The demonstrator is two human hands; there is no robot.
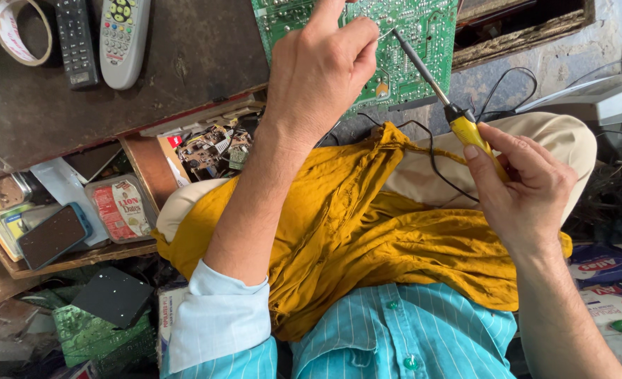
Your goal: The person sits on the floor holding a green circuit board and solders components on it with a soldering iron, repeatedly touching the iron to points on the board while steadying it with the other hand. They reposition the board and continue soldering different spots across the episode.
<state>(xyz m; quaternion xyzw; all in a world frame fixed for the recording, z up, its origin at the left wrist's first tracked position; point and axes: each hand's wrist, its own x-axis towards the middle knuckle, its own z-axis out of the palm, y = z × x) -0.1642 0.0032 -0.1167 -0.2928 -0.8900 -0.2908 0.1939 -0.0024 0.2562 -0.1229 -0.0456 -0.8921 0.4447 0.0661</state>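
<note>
- We look down on a cluttered repair spot: a dark brown worktop [184, 63] fills the upper left of the frame, with an open wooden shelf [79, 258] below it at the left edge.
- At the top centre a green circuit board [423, 31] lies on the worktop's right end, solder side up.
- Our left hand [321, 67] reaches up over the board's left part, fingers curled together and pinching a thin wire of solder [385, 31] whose end pokes out toward the iron's tip.
- Our right hand [525, 186], at the right of the frame, is closed around the yellow handle of a soldering iron [437, 88]; its metal shaft slants up and left, the tip touching the board just beside the left hand's fingertips.
- A black cord [430, 151] runs from the iron across a mustard-yellow cloth [367, 231] spread over our lap in the centre.
- In the upper left corner lie a roll of tape [16, 28], a black remote [76, 42] and a grey remote [123, 38], side by side.
- A phone [53, 235] rests on the shelf at the left.
</note>
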